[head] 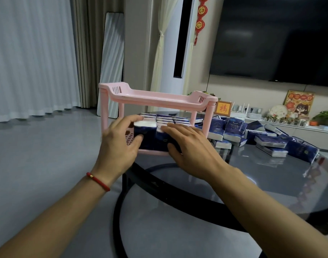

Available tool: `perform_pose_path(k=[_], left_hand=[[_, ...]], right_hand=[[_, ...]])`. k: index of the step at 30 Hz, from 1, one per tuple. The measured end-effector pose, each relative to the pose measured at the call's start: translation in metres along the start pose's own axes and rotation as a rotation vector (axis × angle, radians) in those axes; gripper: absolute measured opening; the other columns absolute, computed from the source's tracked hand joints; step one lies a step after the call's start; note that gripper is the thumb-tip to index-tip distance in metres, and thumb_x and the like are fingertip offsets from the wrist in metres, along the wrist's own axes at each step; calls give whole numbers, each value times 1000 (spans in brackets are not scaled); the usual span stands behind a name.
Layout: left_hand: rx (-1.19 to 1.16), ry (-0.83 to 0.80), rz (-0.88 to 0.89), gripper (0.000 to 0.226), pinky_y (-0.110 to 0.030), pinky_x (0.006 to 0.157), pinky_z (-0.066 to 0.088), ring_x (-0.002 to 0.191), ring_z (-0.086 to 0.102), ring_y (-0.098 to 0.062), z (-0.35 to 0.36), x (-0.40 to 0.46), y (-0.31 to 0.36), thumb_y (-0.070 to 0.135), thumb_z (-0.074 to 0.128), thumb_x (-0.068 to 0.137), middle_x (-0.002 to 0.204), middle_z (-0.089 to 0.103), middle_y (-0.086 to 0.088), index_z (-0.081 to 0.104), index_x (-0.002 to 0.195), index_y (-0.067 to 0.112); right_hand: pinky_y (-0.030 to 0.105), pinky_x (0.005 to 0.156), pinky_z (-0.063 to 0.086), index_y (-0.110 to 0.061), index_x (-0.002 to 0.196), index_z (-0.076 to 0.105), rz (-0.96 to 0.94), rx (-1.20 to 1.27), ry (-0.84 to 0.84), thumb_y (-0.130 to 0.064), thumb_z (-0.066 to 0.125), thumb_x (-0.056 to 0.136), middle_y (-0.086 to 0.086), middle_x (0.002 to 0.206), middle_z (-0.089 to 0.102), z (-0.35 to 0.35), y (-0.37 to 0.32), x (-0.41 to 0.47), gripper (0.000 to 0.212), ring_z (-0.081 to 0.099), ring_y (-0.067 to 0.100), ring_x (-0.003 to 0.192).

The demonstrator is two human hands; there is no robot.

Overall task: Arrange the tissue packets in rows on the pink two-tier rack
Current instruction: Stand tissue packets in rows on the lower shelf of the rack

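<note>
L hand (120, 138), red cord bracelet (98, 181) at wrist, grips the leftmost front tissue packet (143, 135): fingers curled over its white top, thumb on its dark-blue front face. R hand (189, 144) lies at approx. 3 o'clock from L hand, fingers extended over the top of the neighbouring front packets (162, 137), thumb pressed on their front; whether it pinches one or only presses cannot be told, as the palm hides the contact. Both hands work at the lower tier (152, 151) of the pink two-tier rack (155, 98), where packets stand upright in rows: front row under the hands, further rows (165, 119) behind at 12 o'clock, tops touching side to side. Upper tier (150, 95) carries no visible packets. Rack stands at the table's far-left edge, approx. 11 o'clock from the table centre; its pink legs (104, 108) join the two tiers. Table (224, 181): round, dark glass top w/ black curved frame below. Loose packet pile (262, 133), same blue wrap, lies on the table at 3 o'clock from the rack, just beside its R leg and extending toward the table's R edge; some upright, some flat, several overlapping. Background, 12 to 2 o'clock: wall-mounted dark TV screen (276, 38), red hanging ornament (201, 19), small framed red-character picture (223, 108), low cabinet w/ potted plants (325, 116). At 10 o'clock: pale curtains (29, 53), leaning mirror (112, 62).
</note>
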State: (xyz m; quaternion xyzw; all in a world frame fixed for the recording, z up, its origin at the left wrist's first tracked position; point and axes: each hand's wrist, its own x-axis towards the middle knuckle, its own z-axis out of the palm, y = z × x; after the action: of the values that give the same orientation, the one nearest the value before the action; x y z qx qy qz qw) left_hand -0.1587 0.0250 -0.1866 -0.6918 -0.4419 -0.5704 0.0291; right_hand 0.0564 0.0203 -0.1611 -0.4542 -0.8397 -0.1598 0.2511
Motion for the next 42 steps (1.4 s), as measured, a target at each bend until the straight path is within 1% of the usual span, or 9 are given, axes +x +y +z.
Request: perform_pose_path(k=[6, 13, 20, 22, 25, 30, 34, 37, 42], left_hand=[[25, -102, 6, 51, -33, 117, 41, 128, 51, -7, 7, -4, -13, 2, 72, 90, 133, 56, 15, 64, 137, 20], [5, -164, -64, 53, -44, 114, 47, 133, 55, -20, 6, 3, -13, 1, 72, 89, 144, 59, 0, 66, 137, 22], [39, -147, -15, 59, -17, 109, 44, 125, 50, -7, 7, -5, -6, 2, 72, 89, 144, 56, 2, 57, 143, 22], [51, -162, -15, 65, -10, 106, 40, 128, 50, -9, 8, -5, -6, 4, 72, 89, 147, 53, 1, 51, 148, 22], [137, -118, 12, 65, -34, 113, 42, 137, 48, -25, 8, -10, 0, 5, 72, 88, 148, 50, -8, 51, 148, 17], [141, 51, 382, 34, -33, 110, 43, 118, 56, -31, 8, -22, 44, -9, 66, 81, 121, 66, -14, 72, 112, 2], [-118, -203, 429, 25, -31, 94, 48, 101, 61, -22, 29, -22, 85, -1, 64, 78, 101, 68, -2, 71, 98, 10], [-172, -472, 373, 24, -31, 103, 46, 108, 58, -13, 58, -20, 99, 9, 65, 84, 107, 65, 7, 69, 105, 20], [-86, -653, 363, 25, -19, 105, 37, 105, 50, -4, 93, -18, 104, 25, 64, 96, 117, 59, 9, 64, 120, 25]], right_hand=[[41, 119, 28, -22, 150, 47, 1, 4, -39, -27, 50, 97, -2, 153, 50, -1, 1, 0, 54, 44, 20, 141], [50, 122, 24, -24, 154, 39, 9, -65, -53, -30, 42, 98, -2, 157, 44, 7, -2, 0, 56, 38, 22, 146], [50, 123, 24, -21, 155, 38, -60, -34, 41, -24, 49, 94, 2, 158, 42, 5, 2, -6, 63, 33, 23, 149], [46, 119, 31, -17, 149, 48, -102, -11, 104, -20, 51, 93, 5, 153, 49, -2, 3, -9, 56, 40, 26, 144], [40, 109, 43, -12, 131, 62, -143, -7, 217, -14, 53, 92, 5, 137, 62, -17, 2, -21, 40, 53, 26, 128], [39, 74, 55, -20, 104, 65, 20, 16, 245, -24, 53, 92, -4, 99, 69, -39, 24, -64, 18, 63, 18, 88], [44, 78, 57, -22, 107, 66, 347, -18, 76, -25, 58, 93, -6, 103, 69, -46, 83, -86, 17, 63, 17, 92], [47, 88, 55, -19, 122, 63, 558, -124, -30, -24, 61, 92, 5, 119, 68, -47, 133, -82, 30, 63, 27, 107], [52, 101, 50, -19, 154, 37, 590, -229, -185, -17, 63, 88, 10, 154, 46, -34, 181, -44, 71, 50, 33, 132]])
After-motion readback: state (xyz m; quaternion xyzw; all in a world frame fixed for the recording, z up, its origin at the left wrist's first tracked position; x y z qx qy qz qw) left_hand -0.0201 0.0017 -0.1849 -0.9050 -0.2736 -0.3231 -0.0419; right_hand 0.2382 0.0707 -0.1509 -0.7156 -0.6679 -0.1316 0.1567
